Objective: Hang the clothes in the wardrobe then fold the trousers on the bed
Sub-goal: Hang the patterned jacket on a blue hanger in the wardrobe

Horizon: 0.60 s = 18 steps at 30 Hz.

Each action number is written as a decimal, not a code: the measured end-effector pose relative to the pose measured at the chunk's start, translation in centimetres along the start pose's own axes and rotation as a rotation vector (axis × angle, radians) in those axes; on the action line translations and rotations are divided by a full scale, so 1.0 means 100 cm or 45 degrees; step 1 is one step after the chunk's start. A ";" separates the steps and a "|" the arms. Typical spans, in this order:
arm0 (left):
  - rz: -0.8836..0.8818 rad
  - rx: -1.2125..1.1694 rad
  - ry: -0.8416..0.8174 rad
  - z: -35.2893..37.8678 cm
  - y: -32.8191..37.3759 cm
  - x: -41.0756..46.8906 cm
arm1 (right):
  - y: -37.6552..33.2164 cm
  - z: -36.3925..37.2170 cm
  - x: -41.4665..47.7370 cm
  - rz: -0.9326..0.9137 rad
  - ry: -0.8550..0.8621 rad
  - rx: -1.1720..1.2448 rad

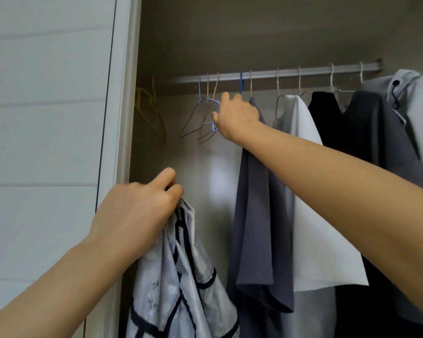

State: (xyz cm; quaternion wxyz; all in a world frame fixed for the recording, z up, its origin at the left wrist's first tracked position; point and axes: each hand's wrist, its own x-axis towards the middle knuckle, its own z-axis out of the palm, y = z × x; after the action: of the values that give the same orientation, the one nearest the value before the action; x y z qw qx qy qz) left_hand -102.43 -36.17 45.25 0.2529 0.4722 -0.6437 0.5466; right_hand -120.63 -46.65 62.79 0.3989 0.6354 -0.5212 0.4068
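Observation:
My left hand (142,203) grips the top of a pale blue patterned garment with dark trim (181,284), which hangs down at the lower middle. Higher up, my right hand (234,115) reaches to the wardrobe rail (278,74) and holds a light blue wire hanger (211,113) among a few empty hangers. A grey-blue shirt (256,215) hangs just right of that hand, partly behind my forearm.
A yellow hanger (149,111) hangs at the rail's left end. Right of the grey-blue shirt hang a white garment (312,203), dark clothes (366,132) and a light grey hooded top (415,106). The white wardrobe door (47,142) stands at left.

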 end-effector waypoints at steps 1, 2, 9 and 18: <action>0.002 0.010 0.000 0.000 0.000 0.000 | -0.002 0.001 0.005 0.085 -0.012 0.034; 0.003 0.020 -0.001 -0.001 0.000 0.000 | -0.002 0.002 0.009 0.163 -0.027 0.082; -0.008 0.062 -0.045 -0.001 0.000 0.000 | 0.016 -0.007 0.019 0.357 -0.208 0.200; -0.015 0.055 -0.024 -0.002 0.001 0.000 | 0.030 -0.015 0.028 0.354 -0.264 0.120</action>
State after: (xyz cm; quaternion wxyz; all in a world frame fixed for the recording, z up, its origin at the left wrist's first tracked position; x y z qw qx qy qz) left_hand -102.54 -35.96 45.23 0.2398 0.4865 -0.6314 0.5543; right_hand -123.39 -46.61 66.15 0.2528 0.6137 -0.6227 0.4143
